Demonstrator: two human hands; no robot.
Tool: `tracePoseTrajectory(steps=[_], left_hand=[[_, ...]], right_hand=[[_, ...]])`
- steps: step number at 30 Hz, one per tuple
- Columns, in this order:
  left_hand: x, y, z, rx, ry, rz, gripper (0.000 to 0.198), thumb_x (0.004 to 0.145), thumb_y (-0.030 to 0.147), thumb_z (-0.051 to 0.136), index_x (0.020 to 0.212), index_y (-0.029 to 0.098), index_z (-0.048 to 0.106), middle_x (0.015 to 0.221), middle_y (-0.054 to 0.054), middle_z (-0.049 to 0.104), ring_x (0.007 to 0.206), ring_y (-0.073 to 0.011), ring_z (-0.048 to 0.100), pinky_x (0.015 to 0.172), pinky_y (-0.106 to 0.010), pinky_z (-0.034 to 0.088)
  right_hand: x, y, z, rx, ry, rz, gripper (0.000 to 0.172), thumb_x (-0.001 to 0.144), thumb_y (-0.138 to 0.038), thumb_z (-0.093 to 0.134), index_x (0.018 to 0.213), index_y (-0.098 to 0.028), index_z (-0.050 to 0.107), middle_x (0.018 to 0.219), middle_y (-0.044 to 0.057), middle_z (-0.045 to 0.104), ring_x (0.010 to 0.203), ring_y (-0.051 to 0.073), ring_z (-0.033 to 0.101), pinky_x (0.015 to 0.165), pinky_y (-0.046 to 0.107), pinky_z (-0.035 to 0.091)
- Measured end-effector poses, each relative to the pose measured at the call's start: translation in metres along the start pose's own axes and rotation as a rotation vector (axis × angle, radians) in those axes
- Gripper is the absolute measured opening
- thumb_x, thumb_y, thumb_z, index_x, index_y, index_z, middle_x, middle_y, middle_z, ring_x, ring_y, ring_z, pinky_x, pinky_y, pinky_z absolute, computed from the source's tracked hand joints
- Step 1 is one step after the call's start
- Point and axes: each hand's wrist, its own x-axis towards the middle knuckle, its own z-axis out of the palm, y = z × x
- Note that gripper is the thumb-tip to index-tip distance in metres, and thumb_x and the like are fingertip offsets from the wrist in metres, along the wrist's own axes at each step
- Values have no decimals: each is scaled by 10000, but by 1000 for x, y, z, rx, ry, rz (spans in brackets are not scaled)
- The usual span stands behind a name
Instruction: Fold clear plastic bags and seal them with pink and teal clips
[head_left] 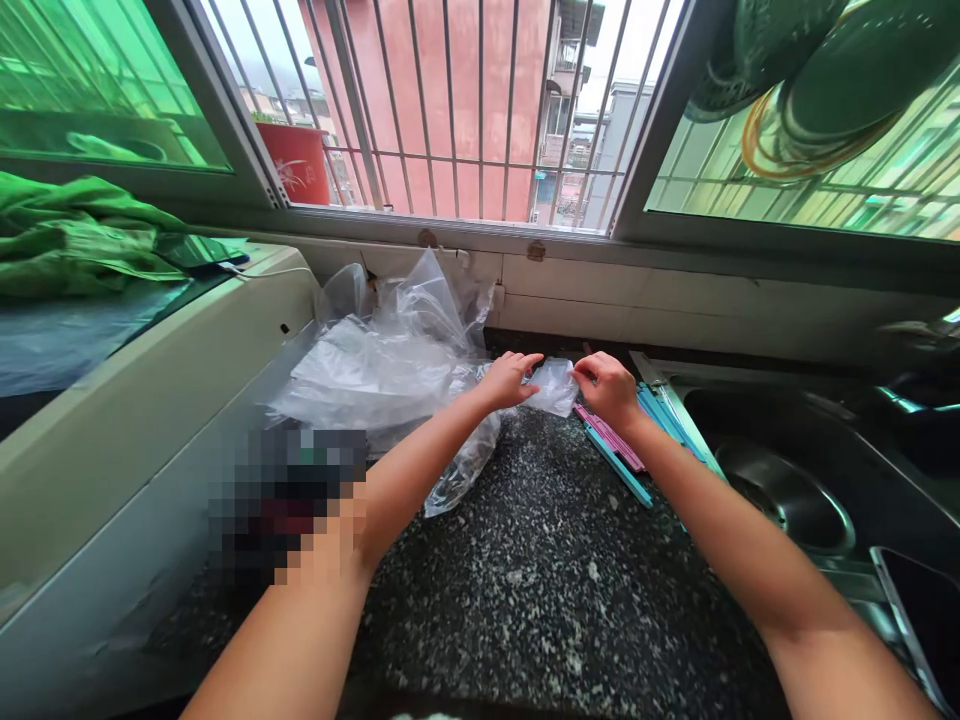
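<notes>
A small clear plastic bag [555,388] lies between my two hands at the back of the counter. My left hand [510,380] is at its left side, fingers stretched out and thumb apart. At the bag's right edge, the thumb and fingers of my right hand [607,388] are pinched together, seemingly on the plastic. Just below my right hand are pink strips [611,437] and blue strips [619,465], laid in slanting bundles. Left of my left hand spreads a heap of clear plastic bags [367,370], with part of it behind my forearm.
A dark speckled counter [510,590] runs under my arms. To the right is a metal sink [795,500], with more blue strips [667,420] by its rim. A white appliance [150,400] walls the left side. A barred window [465,110] stands behind.
</notes>
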Motion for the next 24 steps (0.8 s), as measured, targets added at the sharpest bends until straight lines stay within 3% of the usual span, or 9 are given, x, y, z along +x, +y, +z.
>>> tracePoseTrajectory(steps=[5,8,11,13,20,24], left_hand=[[-18,20,7,-128,125,-13,424,806,341,536,1182,145,517,1039,-72,610,979,-176,541,885,-293,424],[-28,29,20,19,53,-129,509,779,425,560,1210,161,505,1096,-84,588,1011,-194,546,860,-285,430],[-33,31,32,102,-8,-205,263,838,308,481,1027,196,625,985,-62,619,940,-184,577,779,-268,444],[-34,28,33,132,-1,-244,273,873,235,390,917,183,655,948,-79,615,885,-186,590,724,-277,447],[-47,13,25,226,4,-211,282,815,85,383,847,134,660,994,-146,584,980,-244,538,786,-341,424],[-55,24,25,220,26,-180,289,758,83,466,1004,106,616,1016,-146,578,1007,-248,516,850,-355,413]], right_hand=[[-11,-4,-13,1,82,-34,186,822,-283,475,735,-204,619,760,47,599,743,175,533,684,266,391],[-17,-10,-14,-22,29,-11,190,826,-272,464,755,-205,628,791,53,610,787,181,545,712,267,400],[-23,-12,-13,-42,-12,26,188,823,-264,463,761,-203,630,813,55,617,812,182,550,729,263,403],[-28,-9,-14,-52,-19,44,185,822,-272,466,765,-204,629,820,54,619,819,184,549,740,265,404],[-37,4,-48,-50,120,-46,204,833,-289,464,737,-198,619,788,56,608,786,187,543,747,288,417],[-44,0,-76,-64,211,-178,214,845,-272,459,718,-206,618,770,49,606,766,175,546,717,285,435]])
